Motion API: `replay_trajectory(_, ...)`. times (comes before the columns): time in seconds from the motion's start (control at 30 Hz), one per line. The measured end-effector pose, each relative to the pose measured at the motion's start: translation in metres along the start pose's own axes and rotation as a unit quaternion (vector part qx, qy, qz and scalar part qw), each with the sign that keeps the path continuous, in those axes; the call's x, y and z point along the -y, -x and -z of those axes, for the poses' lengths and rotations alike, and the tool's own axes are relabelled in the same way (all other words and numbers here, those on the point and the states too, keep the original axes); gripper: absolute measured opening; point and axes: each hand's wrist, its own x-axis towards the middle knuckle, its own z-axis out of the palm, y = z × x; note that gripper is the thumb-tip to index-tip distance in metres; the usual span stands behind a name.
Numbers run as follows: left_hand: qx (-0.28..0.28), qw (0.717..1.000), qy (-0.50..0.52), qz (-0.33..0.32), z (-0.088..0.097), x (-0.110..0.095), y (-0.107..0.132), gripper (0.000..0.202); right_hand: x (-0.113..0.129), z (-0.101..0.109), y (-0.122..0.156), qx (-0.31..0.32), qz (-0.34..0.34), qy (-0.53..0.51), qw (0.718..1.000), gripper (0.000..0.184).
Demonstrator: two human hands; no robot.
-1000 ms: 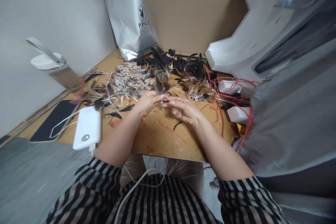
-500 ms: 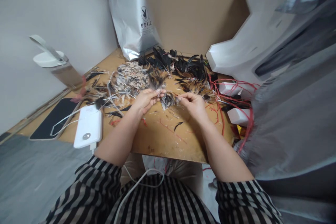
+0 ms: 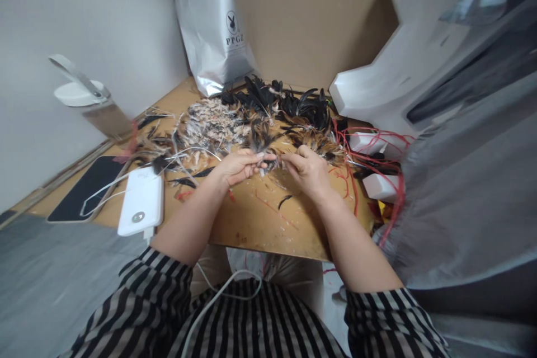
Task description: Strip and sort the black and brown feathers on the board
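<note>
From the hands' centre, one silver foil bag (image 3: pixel 216 33) stands at eleven o'clock, a heap of speckled brown-and-white feathers (image 3: pixel 212 123) at ten, glossy black feathers (image 3: pixel 308 107) near one, and one white rectangular power bank (image 3: pixel 141 201) at eight. Both forearms reach toward twelve over the yellowish-brown tabletop (image 3: pixel 268 229). The left hand (image 3: pixel 242 168) pinches one brown-and-black feather bunch (image 3: pixel 259 137), pointing to twelve; the right hand (image 3: pixel 308 172) curls beside it, its grip unclear.
</note>
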Motion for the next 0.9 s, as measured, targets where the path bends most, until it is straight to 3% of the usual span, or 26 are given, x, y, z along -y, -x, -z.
replay_trajectory(0.27, 0.044, 0.996, 0.018, 0.073, 0.0001, 0.0064, -0.0011, 0.012, 0.0041, -0.002, -0.0012, -0.017, 0.019, 0.051, 0.998, 0.026)
replay_trajectory(0.7, 0.04, 0.995, 0.036, 0.089, -0.0026, 0.0082, -0.0024, 0.012, 0.0066, -0.006, -0.0023, -0.01, 0.028, 0.038, 0.999, 0.027)
replay_trajectory(0.9, 0.003, 0.994, 0.04, 0.098, -0.0054, 0.0069, -0.0021, 0.011, 0.0074, -0.0059, -0.0023, -0.022, 0.047, 0.053, 0.997, 0.027)
